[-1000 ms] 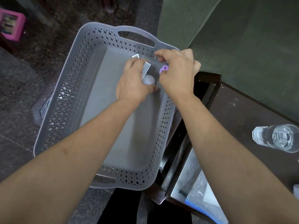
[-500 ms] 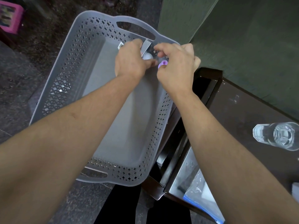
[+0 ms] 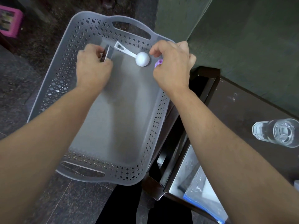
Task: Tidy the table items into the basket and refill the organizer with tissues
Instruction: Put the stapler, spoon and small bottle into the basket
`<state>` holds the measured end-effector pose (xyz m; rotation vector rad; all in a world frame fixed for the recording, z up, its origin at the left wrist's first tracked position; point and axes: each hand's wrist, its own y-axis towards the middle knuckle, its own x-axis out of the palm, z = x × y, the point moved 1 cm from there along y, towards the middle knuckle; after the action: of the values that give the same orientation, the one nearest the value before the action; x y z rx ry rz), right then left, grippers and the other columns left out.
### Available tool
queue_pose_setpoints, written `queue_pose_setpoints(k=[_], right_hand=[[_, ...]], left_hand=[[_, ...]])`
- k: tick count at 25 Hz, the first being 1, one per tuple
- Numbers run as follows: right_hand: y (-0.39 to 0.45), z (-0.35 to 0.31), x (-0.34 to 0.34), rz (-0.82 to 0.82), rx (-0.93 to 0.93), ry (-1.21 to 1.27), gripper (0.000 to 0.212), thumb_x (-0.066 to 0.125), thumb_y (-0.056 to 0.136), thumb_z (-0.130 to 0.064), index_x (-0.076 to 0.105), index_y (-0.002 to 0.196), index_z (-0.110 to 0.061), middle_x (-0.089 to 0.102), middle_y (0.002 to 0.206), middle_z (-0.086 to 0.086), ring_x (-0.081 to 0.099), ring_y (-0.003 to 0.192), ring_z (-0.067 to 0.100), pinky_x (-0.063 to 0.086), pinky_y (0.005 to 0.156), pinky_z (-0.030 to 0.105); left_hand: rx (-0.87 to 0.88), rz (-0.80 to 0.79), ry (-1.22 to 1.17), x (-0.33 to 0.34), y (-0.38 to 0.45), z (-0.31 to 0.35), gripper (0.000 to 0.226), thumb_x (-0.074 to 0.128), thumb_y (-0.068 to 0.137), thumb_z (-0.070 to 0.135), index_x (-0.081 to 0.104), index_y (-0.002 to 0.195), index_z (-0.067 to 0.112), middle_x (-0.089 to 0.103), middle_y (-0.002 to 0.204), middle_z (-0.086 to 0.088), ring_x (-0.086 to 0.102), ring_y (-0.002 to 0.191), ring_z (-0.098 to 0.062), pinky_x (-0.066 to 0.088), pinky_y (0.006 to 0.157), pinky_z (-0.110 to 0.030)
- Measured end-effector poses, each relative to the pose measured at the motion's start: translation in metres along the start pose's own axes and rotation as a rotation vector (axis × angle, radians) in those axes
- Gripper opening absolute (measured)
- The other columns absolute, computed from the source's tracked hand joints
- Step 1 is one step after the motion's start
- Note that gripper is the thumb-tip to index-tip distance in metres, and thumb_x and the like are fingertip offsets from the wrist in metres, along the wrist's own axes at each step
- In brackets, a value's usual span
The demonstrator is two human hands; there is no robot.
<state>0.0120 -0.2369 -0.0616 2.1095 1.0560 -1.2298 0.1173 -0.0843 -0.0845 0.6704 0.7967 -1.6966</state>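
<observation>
A grey perforated basket (image 3: 53,81) sits on the dark floor, both my hands inside its far end. A white scoop (image 3: 142,59) lies on the basket floor, bowl down, its handle pointing to the far left. My left hand (image 3: 93,68) grips a small dark flat object (image 3: 106,52) upright, just left of the scoop's handle. My right hand (image 3: 172,65) hovers right of the scoop with a small purple piece (image 3: 158,63) held in its curled fingers; its thumb and forefinger are apart above the scoop's bowl.
A dark table (image 3: 242,117) stands to the right with a clear drinking glass (image 3: 278,132) lying on it. Below the tabletop an open shelf holds a clear plastic bag with a blue edge (image 3: 202,196). A green wall rises behind; a pink object (image 3: 9,23) sits far left.
The hands have parted. The white scoop, held between them before, now lies free on the basket floor. My left hand moved left with the dark object.
</observation>
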Motion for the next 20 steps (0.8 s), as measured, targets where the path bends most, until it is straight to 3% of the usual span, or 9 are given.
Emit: queue_pose_setpoints(k=[6,12,16,20], right_hand=[[0.001,0.002,0.003,0.018,-0.006,-0.002,0.044,0.048,0.069,0.004,0.062,0.092,-0.03,0.064,0.097,-0.013,0.043,0.105,0.014,0.024,0.082,0.033],[0.0,0.002,0.002,0.021,-0.011,-0.008,0.043,0.049,0.07,0.003,0.062,0.094,-0.03,0.063,0.097,-0.013,0.042,0.106,0.013,0.021,0.08,0.031],[-0.002,0.001,0.001,0.048,-0.005,0.084,0.039,0.051,0.069,0.001,0.064,0.089,-0.029,0.061,0.088,-0.016,0.043,0.099,0.009,0.024,0.082,0.03],[-0.015,0.013,-0.007,0.247,0.099,0.393,0.027,0.053,0.067,0.0,0.066,0.077,-0.022,0.052,0.068,-0.024,0.046,0.085,0.007,0.042,0.084,0.03]], left_hand=[[0.194,0.072,0.297,-0.015,0.022,-0.013,0.019,0.062,0.079,0.017,0.061,0.097,0.009,0.067,0.101,-0.016,0.059,0.096,-0.039,0.046,0.081,-0.044],[0.327,0.067,0.496,-0.015,0.02,-0.006,0.024,0.06,0.086,0.019,0.056,0.104,0.004,0.06,0.112,-0.021,0.052,0.104,-0.042,0.041,0.081,-0.048],[0.308,0.085,0.409,-0.021,-0.006,0.002,0.037,0.051,0.092,0.029,0.055,0.122,0.008,0.059,0.124,-0.015,0.052,0.113,-0.036,0.04,0.089,-0.046],[0.336,0.136,0.218,-0.028,-0.074,0.023,0.036,0.048,0.089,0.021,0.059,0.122,0.015,0.064,0.121,-0.007,0.058,0.107,-0.03,0.038,0.091,-0.037]])
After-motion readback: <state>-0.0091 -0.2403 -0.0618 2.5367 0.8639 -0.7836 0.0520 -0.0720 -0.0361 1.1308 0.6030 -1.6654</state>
